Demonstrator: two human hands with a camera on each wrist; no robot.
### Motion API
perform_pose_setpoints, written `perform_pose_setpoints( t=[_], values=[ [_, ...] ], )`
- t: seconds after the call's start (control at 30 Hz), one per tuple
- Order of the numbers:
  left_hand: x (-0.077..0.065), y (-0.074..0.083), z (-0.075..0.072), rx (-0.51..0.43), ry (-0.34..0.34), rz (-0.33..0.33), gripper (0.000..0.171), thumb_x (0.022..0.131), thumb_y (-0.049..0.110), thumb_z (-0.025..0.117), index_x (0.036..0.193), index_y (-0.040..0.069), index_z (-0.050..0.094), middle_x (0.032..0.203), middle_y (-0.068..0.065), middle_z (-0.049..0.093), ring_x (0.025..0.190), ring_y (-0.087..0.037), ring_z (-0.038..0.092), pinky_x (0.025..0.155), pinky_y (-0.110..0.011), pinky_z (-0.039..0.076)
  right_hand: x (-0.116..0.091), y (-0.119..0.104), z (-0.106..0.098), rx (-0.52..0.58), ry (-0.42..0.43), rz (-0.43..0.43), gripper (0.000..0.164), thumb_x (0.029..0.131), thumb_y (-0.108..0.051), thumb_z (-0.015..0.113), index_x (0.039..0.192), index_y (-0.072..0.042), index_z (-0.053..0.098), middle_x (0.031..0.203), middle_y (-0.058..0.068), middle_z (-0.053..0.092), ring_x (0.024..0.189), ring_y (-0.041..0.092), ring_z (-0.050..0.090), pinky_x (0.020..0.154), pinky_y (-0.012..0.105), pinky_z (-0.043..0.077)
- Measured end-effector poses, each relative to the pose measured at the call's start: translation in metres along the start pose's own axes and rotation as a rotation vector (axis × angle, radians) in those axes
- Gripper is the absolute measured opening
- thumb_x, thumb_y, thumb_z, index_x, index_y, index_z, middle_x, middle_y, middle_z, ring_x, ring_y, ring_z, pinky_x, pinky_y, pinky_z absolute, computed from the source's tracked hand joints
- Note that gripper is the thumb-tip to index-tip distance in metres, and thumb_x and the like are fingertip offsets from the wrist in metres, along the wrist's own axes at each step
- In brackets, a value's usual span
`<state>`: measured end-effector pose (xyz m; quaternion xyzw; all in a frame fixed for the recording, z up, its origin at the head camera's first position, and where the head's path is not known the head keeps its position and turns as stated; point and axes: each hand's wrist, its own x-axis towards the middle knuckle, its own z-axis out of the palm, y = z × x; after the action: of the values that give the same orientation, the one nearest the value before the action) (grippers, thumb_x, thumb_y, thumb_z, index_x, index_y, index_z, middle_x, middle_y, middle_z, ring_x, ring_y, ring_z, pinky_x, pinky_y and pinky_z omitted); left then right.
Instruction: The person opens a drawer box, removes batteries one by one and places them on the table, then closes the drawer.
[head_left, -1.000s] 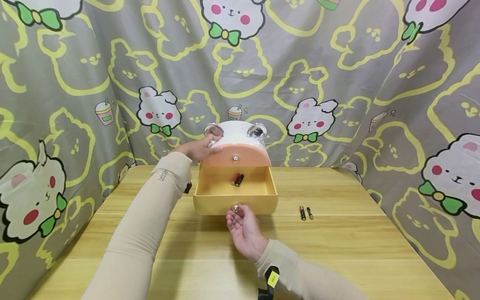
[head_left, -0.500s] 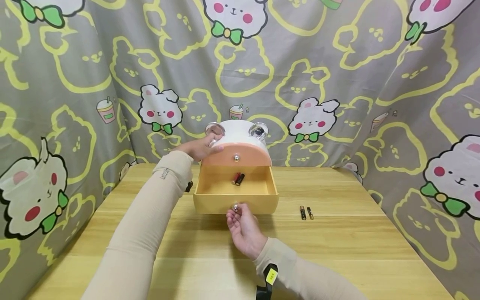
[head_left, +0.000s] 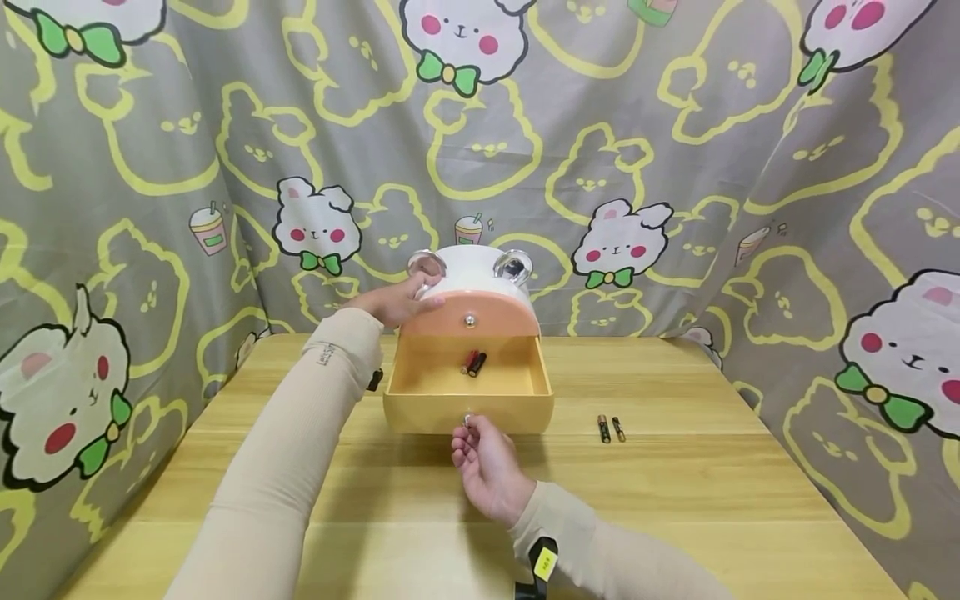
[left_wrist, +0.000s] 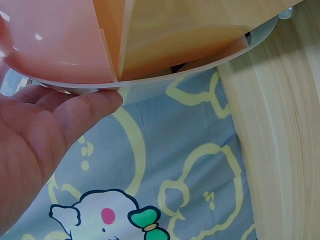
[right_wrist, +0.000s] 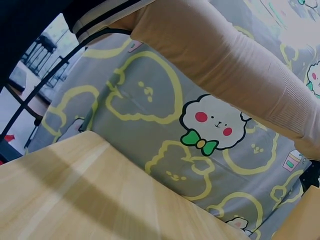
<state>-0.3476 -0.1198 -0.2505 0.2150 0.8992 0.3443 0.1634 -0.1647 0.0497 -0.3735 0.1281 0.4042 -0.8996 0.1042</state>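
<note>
A small two-drawer storage box with a white shell [head_left: 474, 267] and clear ears stands on the table. Its orange upper drawer [head_left: 495, 310] is closed. The yellow lower drawer [head_left: 427, 412] is pulled out, with a red battery [head_left: 470, 360] and a black battery [head_left: 477, 365] lying inside. My left hand [head_left: 401, 300] holds the shell's upper left side by the ear; in the left wrist view the thumb [left_wrist: 102, 102] lies along the shell's edge. With my right hand [head_left: 491, 471] I pinch the lower drawer's silver knob [head_left: 468, 420], partly hidden by the fingers.
Two black-and-copper batteries [head_left: 604, 428] lie on the wooden table [head_left: 675, 500] right of the drawer. A patterned curtain [head_left: 480, 150] surrounds the table at the back and sides. My left sleeve [right_wrist: 235, 65] crosses the right wrist view.
</note>
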Motion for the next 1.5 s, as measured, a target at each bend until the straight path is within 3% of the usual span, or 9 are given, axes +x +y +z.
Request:
perform_pose_setpoints(
  t=[0.17, 0.33, 0.6, 0.83, 0.93, 1.07, 1.17, 1.33, 1.5],
  values=[
    [0.001, 0.001, 0.0, -0.013, 0.005, 0.02, 0.062, 0.101, 0.043, 0.047, 0.146, 0.009, 0.02, 0.153, -0.021, 0.02, 0.138, -0.035, 0.026, 0.114, -0.046, 0.022, -0.002, -0.005, 0.003, -0.018, -0.01, -0.017, 0.011, 0.097, -0.011, 0.049, 0.103, -0.002, 0.049, 0.084, 0.001, 0.053, 0.073, 0.008, 0.049, 0.062, 0.014, 0.042],
    [0.002, 0.001, 0.001, 0.012, 0.031, 0.009, 0.064, 0.099, 0.047, 0.048, 0.148, 0.017, 0.018, 0.149, -0.023, 0.027, 0.136, -0.037, 0.029, 0.114, -0.049, 0.021, -0.003, -0.012, 0.007, -0.051, -0.036, -0.033, 0.009, 0.098, -0.01, 0.048, 0.101, -0.002, 0.049, 0.084, 0.001, 0.053, 0.073, 0.008, 0.049, 0.062, 0.015, 0.042],
    [0.0, 0.0, 0.001, -0.014, 0.162, 0.051, 0.081, 0.095, 0.04, 0.061, 0.144, 0.017, 0.002, 0.141, -0.025, 0.031, 0.129, -0.04, 0.035, 0.113, -0.048, 0.021, -0.004, -0.024, 0.014, -0.117, -0.091, -0.06, 0.006, 0.097, -0.009, 0.048, 0.099, -0.004, 0.049, 0.085, 0.002, 0.055, 0.075, 0.01, 0.05, 0.064, 0.017, 0.042],
    [0.0, -0.001, 0.0, 0.043, 0.272, 0.03, 0.1, 0.087, 0.044, 0.071, 0.148, 0.031, -0.006, 0.123, -0.033, 0.051, 0.113, -0.044, 0.052, 0.105, -0.053, 0.034, -0.003, -0.041, 0.023, -0.171, -0.147, -0.098, 0.005, 0.097, -0.008, 0.048, 0.096, -0.004, 0.05, 0.081, 0.001, 0.058, 0.071, 0.009, 0.053, 0.062, 0.017, 0.043],
    [0.0, -0.001, 0.0, 0.077, 0.316, 0.052, 0.105, 0.084, 0.042, 0.075, 0.151, 0.035, -0.006, 0.131, -0.035, 0.048, 0.114, -0.047, 0.053, 0.104, -0.055, 0.036, -0.001, -0.048, 0.025, -0.193, -0.16, -0.098, 0.005, 0.097, -0.008, 0.047, 0.096, -0.005, 0.051, 0.08, 0.0, 0.059, 0.071, 0.009, 0.054, 0.062, 0.018, 0.043],
    [-0.002, 0.0, 0.0, 0.116, 0.302, 0.083, 0.1, 0.085, 0.04, 0.074, 0.153, 0.04, 0.0, 0.152, -0.023, 0.031, 0.128, -0.045, 0.041, 0.107, -0.058, 0.03, 0.004, -0.058, 0.027, -0.219, -0.178, -0.102, 0.007, 0.097, -0.008, 0.046, 0.098, -0.004, 0.052, 0.08, 0.0, 0.059, 0.069, 0.009, 0.054, 0.06, 0.017, 0.043],
    [-0.002, 0.002, 0.0, 0.144, 0.256, 0.071, 0.091, 0.089, 0.043, 0.069, 0.154, 0.041, 0.005, 0.157, -0.018, 0.022, 0.134, -0.046, 0.033, 0.108, -0.061, 0.026, 0.008, -0.065, 0.028, -0.248, -0.217, -0.11, 0.007, 0.098, -0.008, 0.047, 0.098, -0.004, 0.052, 0.081, 0.001, 0.06, 0.069, 0.009, 0.055, 0.06, 0.017, 0.044],
    [-0.001, 0.002, -0.001, 0.162, 0.206, 0.019, 0.086, 0.091, 0.047, 0.064, 0.153, 0.046, 0.005, 0.159, -0.016, 0.018, 0.136, -0.047, 0.029, 0.108, -0.062, 0.023, 0.014, -0.075, 0.027, -0.337, -0.301, -0.132, 0.007, 0.098, -0.007, 0.049, 0.091, -0.007, 0.05, 0.083, 0.003, 0.062, 0.07, 0.011, 0.058, 0.061, 0.019, 0.047],
    [0.002, 0.002, -0.001, 0.205, 0.159, 0.055, 0.075, 0.095, 0.044, 0.058, 0.155, 0.042, 0.012, 0.159, -0.012, 0.02, 0.138, -0.043, 0.027, 0.11, -0.06, 0.021, 0.02, -0.082, 0.025, -0.456, -0.353, -0.18, 0.005, 0.098, -0.006, 0.051, 0.093, -0.006, 0.05, 0.089, 0.006, 0.06, 0.076, 0.014, 0.059, 0.068, 0.022, 0.048]
  ],
)
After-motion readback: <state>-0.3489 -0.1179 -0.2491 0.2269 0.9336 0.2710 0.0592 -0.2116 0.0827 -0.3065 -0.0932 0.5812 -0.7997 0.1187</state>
